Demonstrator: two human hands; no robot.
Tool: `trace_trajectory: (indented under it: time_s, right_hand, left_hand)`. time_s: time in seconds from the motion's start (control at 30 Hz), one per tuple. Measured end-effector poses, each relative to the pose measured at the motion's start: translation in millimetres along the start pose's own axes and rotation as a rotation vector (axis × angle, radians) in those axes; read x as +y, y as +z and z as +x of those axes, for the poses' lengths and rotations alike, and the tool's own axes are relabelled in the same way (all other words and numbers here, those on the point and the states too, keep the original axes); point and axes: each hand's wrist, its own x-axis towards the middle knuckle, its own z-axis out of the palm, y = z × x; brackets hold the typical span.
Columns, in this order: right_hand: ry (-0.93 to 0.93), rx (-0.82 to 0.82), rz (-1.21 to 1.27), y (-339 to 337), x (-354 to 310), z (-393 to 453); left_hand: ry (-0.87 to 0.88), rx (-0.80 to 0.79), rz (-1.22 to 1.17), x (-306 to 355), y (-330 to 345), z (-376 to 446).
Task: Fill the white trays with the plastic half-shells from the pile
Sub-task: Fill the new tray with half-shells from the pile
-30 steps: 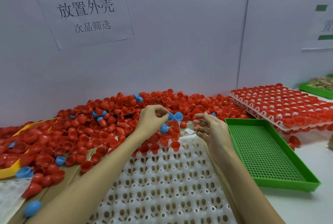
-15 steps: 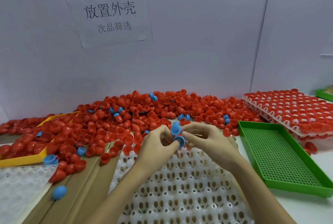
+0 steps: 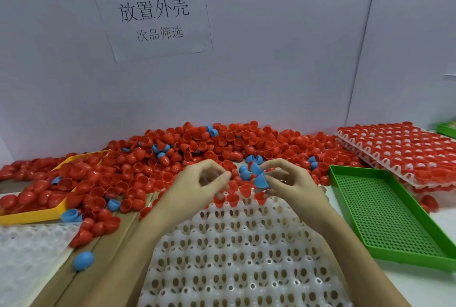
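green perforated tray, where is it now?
Head view, right side: the green tray lies on the table just right of the right hand, in front of the filled white trays.

One head-worn camera looks forward and down, close over the white tray (image 3: 234, 257), facing the wall (image 3: 271, 72).

The red half-shells (image 3: 187, 158) heaped across the middle of the frame are glossy, smooth plastic, and so are the blue half-shells (image 3: 259, 178) at centre. The white tray (image 3: 234, 257) at lower centre is semi-matt moulded plastic with a waxy sheen. At right, the green tray (image 3: 385, 215) is smooth perforated plastic; at left, the yellow tray (image 3: 37, 215) looks like smooth plastic. Brown cardboard (image 3: 81, 279), matt, lies at lower left. The paper sign (image 3: 153, 15) at upper left is matt.
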Motion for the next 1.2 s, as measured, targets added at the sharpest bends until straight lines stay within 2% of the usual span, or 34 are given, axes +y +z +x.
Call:
trace_trajectory:
  time_s: [0.1,0.13,0.27,0.33,0.5,0.6,0.73,0.87,1.2]
  right_hand:
    - [0.048,0.148,-0.001,-12,7,5]
    - [0.046,0.206,-0.021,-15,9,6]
    - [0.02,0.37,-0.274,-26,20,10]
    - [0.042,0.361,-0.444,-27,27,11]
    - [0.075,0.226,-0.78,-21,39,14]
    - [0.071,0.171,-0.912,-18,38,15]
    - [0.068,0.174,-0.89,-17,36,13]
    - [0.04,0.212,-0.787,-17,34,13]
    - [0.048,0.228,-0.733,-16,37,14]
  left_hand:
    - [-0.024,0.163,0.327,-28,-14,-7]
    - [-0.021,0.167,0.394,-38,-13,-12]
    - [0.032,-0.018,0.484,-68,-3,-24]
    - [0.06,-0.062,0.491,-71,-2,-26]
    - [0.197,0.008,0.486,-57,4,-21]
    - [0.232,-0.11,0.465,-44,18,-14]
    - [0.314,-0.249,0.544,-34,42,-3]
    - [0.307,-0.236,0.573,-39,52,-2]
    - [0.367,-0.208,0.58,-35,50,-2]
